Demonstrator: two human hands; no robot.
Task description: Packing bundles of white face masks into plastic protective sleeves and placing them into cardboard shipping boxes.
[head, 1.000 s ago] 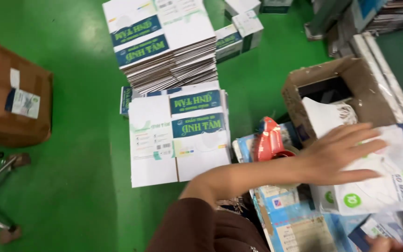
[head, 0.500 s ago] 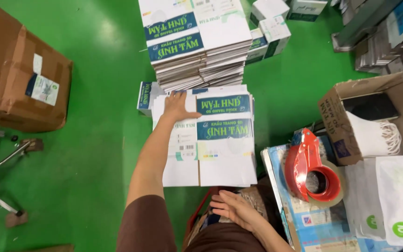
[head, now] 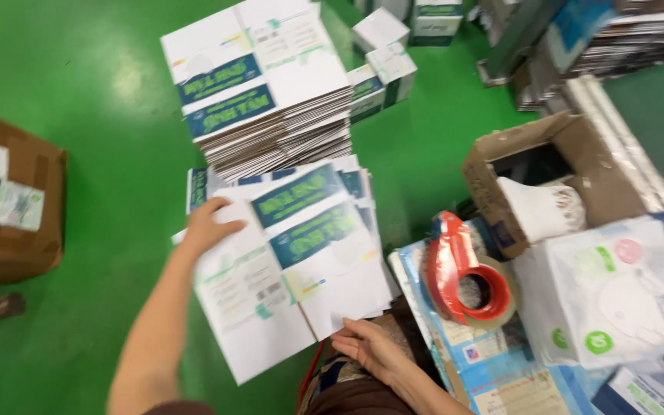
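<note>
My left hand (head: 210, 224) grips the far left edge of a flat, unfolded white carton with blue-green print (head: 286, 269); the carton is tilted up off the low pile below it. My right hand (head: 370, 347) lies open, palm up, at the carton's near right corner, fingers touching its edge. Behind it stands a taller stack of the same flat cartons (head: 267, 92). A red tape dispenser with a roll of clear tape (head: 470, 273) rests just right of my right hand.
A brown cardboard box (head: 9, 200) sits at the left on the green floor (head: 94, 100). An open brown box (head: 547, 177) holding white masks and a white bag of masks (head: 616, 296) are at the right. Small made-up cartons (head: 382, 54) stand behind.
My left hand swung from the bag of masks at the right to the flat carton and has lifted and turned its left edge. My right hand came up to the near corner.
</note>
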